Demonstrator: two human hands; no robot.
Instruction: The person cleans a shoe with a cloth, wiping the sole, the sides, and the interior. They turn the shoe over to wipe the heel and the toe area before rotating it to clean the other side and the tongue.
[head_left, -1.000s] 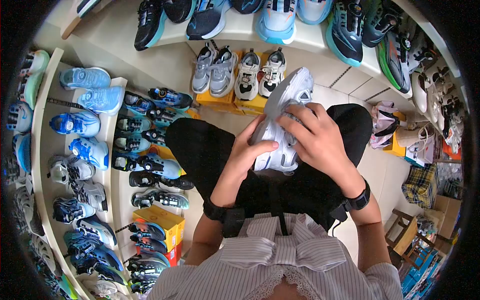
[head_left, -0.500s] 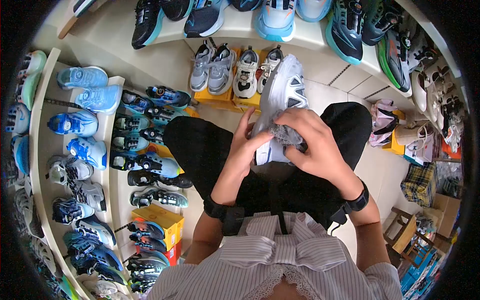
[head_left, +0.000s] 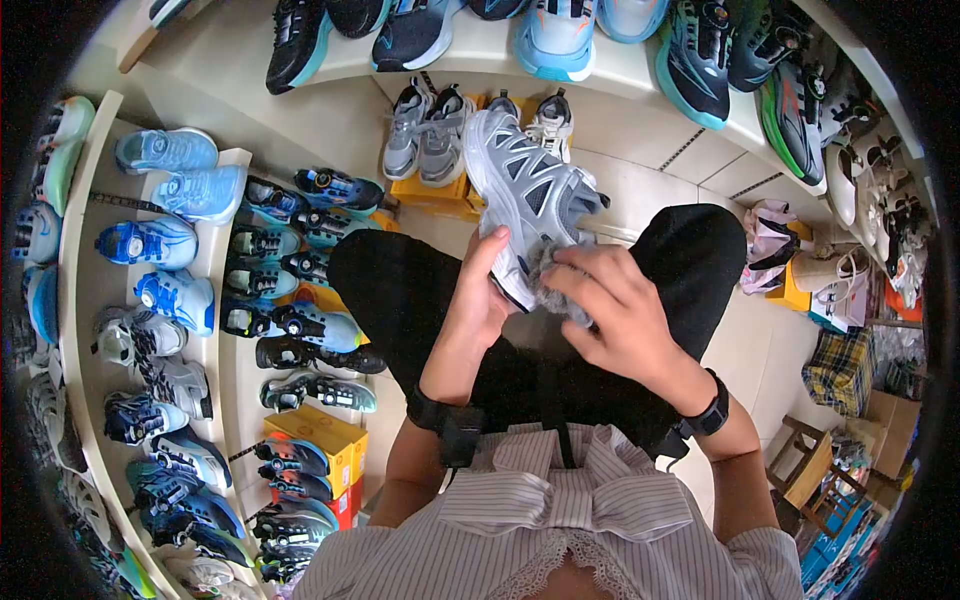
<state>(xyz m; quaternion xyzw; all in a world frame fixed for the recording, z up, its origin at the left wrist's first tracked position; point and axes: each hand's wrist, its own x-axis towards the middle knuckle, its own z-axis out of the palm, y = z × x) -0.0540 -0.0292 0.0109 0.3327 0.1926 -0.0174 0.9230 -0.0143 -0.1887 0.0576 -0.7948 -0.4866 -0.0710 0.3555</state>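
A grey and white sneaker (head_left: 528, 185) is tilted above my lap, its side facing up and its sole edge toward the left. My left hand (head_left: 478, 295) holds it by the sole near the lower end, with the thumb on the edge. In my right hand (head_left: 615, 305) is a fuzzy grey cloth (head_left: 562, 275), pressed against the sneaker's lower end. My fingers are wrapped over the cloth and hide part of it. Black trousers (head_left: 400, 290) cover my knees on both sides.
Shoes line the curved shelf (head_left: 480, 58) ahead and the shelves (head_left: 82, 260) at left. Two grey sneakers (head_left: 425, 135) stand on yellow boxes beyond my knees. A yellow box (head_left: 320, 440) is at lower left, a wooden stool (head_left: 805, 465) at lower right.
The sneaker has turned from nearly upright, its top now leaning left and its side showing. My left hand has shifted to its lower edge; my right hand moved slightly right and down with the cloth.
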